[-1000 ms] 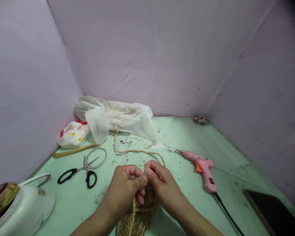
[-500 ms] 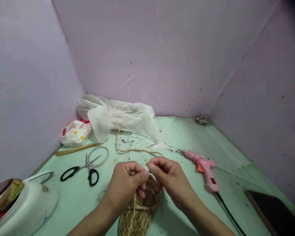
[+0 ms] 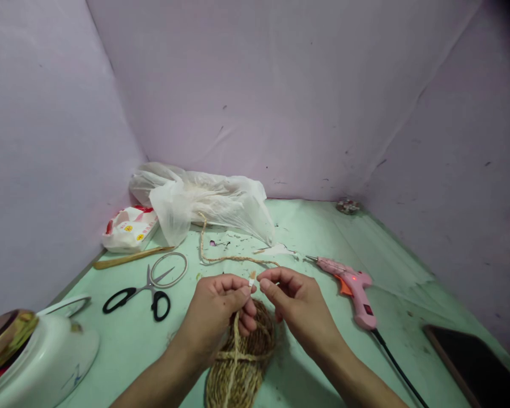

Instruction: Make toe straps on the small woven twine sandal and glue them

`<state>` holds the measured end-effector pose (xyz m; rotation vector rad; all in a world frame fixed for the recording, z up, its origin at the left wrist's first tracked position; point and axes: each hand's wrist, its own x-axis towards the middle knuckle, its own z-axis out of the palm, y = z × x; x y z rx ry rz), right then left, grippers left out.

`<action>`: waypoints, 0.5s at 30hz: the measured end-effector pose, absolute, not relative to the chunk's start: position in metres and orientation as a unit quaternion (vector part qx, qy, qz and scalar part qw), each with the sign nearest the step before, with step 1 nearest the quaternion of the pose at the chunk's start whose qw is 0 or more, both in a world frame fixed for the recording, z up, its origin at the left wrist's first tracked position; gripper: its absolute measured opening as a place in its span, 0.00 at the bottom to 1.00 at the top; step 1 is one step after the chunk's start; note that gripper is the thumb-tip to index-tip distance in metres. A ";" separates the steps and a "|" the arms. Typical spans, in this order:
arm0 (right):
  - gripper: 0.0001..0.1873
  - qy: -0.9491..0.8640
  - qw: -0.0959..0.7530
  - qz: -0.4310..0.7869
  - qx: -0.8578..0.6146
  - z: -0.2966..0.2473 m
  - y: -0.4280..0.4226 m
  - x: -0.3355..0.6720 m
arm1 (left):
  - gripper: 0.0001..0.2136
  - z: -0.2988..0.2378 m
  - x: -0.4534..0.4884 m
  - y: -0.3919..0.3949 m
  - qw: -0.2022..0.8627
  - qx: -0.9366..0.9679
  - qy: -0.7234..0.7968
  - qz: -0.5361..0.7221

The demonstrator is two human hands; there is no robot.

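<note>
A woven jute piece [image 3: 240, 362] lies on the green mat under my two hands. My left hand [image 3: 221, 309] is closed, pinching a jute strand whose white-tipped end [image 3: 251, 279] sticks up between thumb and forefinger. My right hand [image 3: 295, 303] is closed in a pinch just right of that tip, on the jute cord [image 3: 229, 259] that runs back to the plastic bag [image 3: 199, 201]. The strand drops from my left fingers across the woven piece.
Black-handled scissors [image 3: 140, 294] and a metal ring [image 3: 170, 269] lie at left, with a wooden stick [image 3: 130, 258] and a red-white packet [image 3: 130, 229]. A pink glue gun [image 3: 352, 289] lies right, its cord trailing toward me. A white bowl [image 3: 38, 357] sits bottom left, a dark slab [image 3: 476, 365] bottom right.
Both hands rose slightly off the woven piece. The white-tipped strand end now shows above my left fingers, and my right hand has drawn a little to the right.
</note>
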<state>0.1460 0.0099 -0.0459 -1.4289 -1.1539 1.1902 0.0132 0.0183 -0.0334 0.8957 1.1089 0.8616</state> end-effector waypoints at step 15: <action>0.10 -0.541 0.419 0.408 -0.605 -0.044 0.005 0.144 | 0.04 -0.036 0.021 0.009 0.505 0.487 0.605 0.378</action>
